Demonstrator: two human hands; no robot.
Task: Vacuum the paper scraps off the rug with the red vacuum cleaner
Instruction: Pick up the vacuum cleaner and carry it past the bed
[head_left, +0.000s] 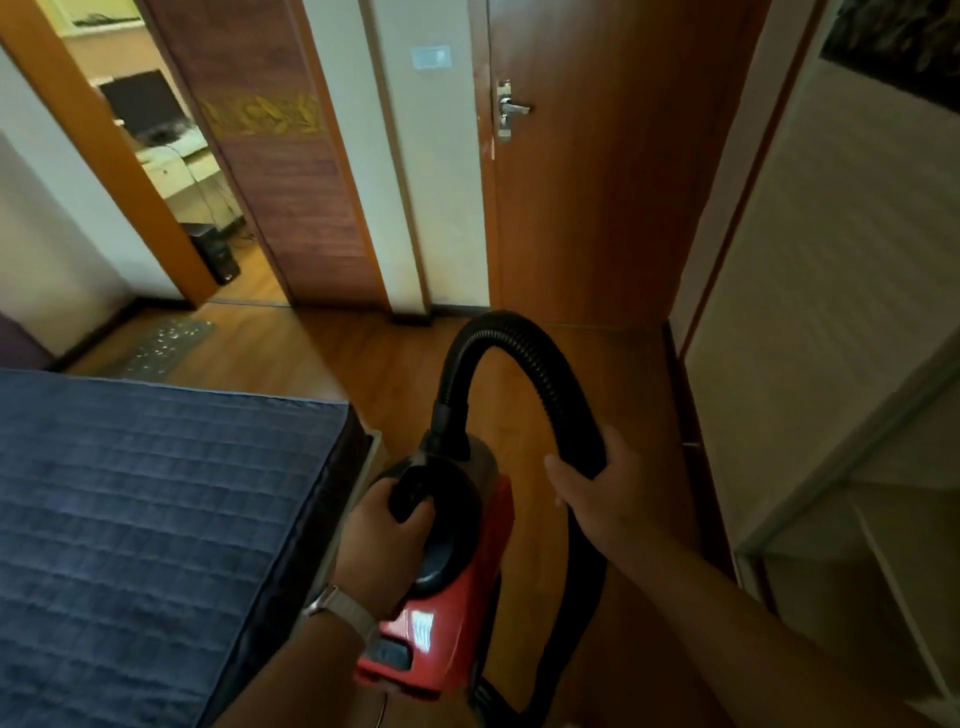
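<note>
Left hand (387, 535): we're clenched on the black handle of the red vacuum cleaner (457, 597), carried above the floor.
Right hand (597, 483): wrapped round the black hose (519, 343).
Rug (163, 345): far left by the open doorway, paper scraps (166, 338) on it.
Bed (145, 519): corner just beside vacuum.
Wood floor (311, 353): open lane between bed and wardrobe (831, 312).

Open wood floor (322, 358) toward the rug (166, 345), between bed (156, 519) at left and cabinet (831, 364) at right.
</note>
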